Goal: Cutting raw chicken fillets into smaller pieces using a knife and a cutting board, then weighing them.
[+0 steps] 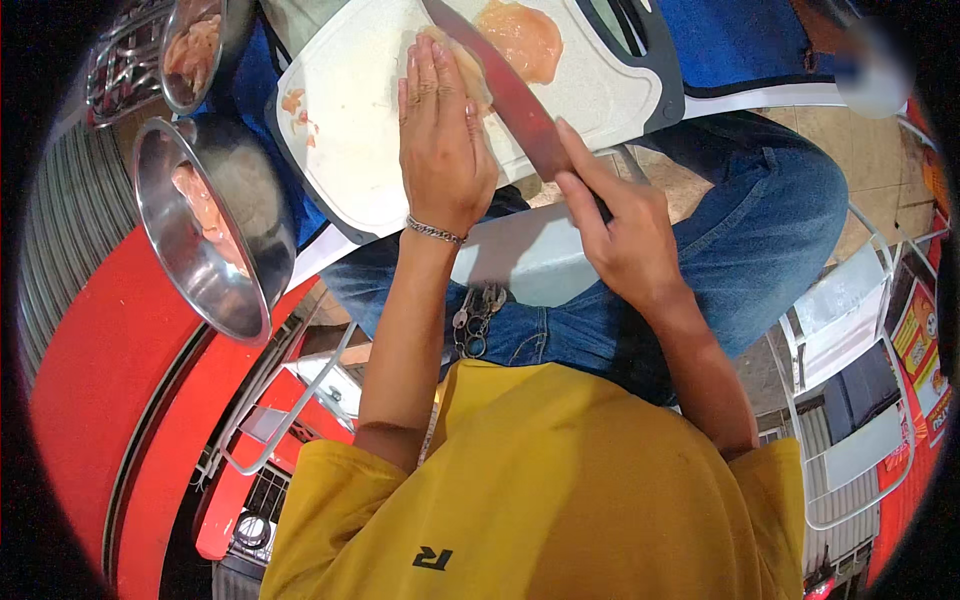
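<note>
My right hand (pixel 619 225) grips the dark handle of a large kitchen knife (pixel 517 109), its blade slanting up and left across a white cutting board (pixel 345 165) with dark edges. Flat on a pale piece of raw meat (pixel 474 75) rests my left hand (pixel 446 135), fingers extended and close together, a chain bracelet on the wrist. The blade lies along the right side of that piece. Another flat piece of raw meat (pixel 525 41) is on the board to the right of the blade. Small scraps (pixel 294 101) of meat lie near the board's left end.
Left of the board, a steel bowl (pixel 262 300) holds a strip of raw meat (pixel 210 214); a second metal bowl (pixel 171 56) behind it has more pieces. A wire rack (pixel 127 67) is at the upper left. A metal-framed chair (pixel 862 450) stands at the right.
</note>
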Demonstrator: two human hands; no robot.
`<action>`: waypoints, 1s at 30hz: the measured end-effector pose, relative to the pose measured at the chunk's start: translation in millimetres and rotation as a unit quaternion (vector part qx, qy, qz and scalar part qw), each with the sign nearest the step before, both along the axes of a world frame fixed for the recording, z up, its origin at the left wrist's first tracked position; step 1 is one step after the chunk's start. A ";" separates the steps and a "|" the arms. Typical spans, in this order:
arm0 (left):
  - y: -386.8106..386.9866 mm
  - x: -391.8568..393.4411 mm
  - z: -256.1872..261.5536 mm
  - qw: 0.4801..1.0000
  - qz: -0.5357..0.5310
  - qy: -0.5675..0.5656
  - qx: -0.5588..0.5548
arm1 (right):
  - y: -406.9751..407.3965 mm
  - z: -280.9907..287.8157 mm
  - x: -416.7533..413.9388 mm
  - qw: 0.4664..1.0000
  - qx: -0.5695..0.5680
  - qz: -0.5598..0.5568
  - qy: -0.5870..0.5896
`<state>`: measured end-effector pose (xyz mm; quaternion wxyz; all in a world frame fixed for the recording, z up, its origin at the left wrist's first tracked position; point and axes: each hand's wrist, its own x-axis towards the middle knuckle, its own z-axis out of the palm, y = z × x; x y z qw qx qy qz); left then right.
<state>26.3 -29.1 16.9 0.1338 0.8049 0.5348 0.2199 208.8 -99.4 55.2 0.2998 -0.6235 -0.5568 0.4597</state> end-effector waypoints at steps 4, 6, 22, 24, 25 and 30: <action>1.7 1.6 4.3 1.000 -0.002 -0.004 -0.002 | -1.5 -4.1 0.1 1.000 -0.004 -0.009 0.027; 1.7 -2.4 7.1 1.000 -0.010 -0.005 -0.002 | 0.7 -9.6 0.9 0.999 0.012 -0.011 0.028; -8.2 -13.7 2.6 0.997 -0.064 0.037 0.017 | -15.8 -10.9 6.8 1.000 0.007 0.005 0.023; -8.7 -14.1 3.5 0.997 -0.067 0.034 0.012 | -2.7 -11.8 7.1 0.999 0.000 0.009 0.039; -7.9 -14.2 4.1 0.997 -0.066 0.036 0.012 | 2.5 -10.0 7.8 0.998 -0.006 0.013 0.054; -8.2 -14.8 1.2 0.997 -0.063 0.033 0.021 | -12.6 -9.4 13.1 0.998 -0.013 0.006 0.054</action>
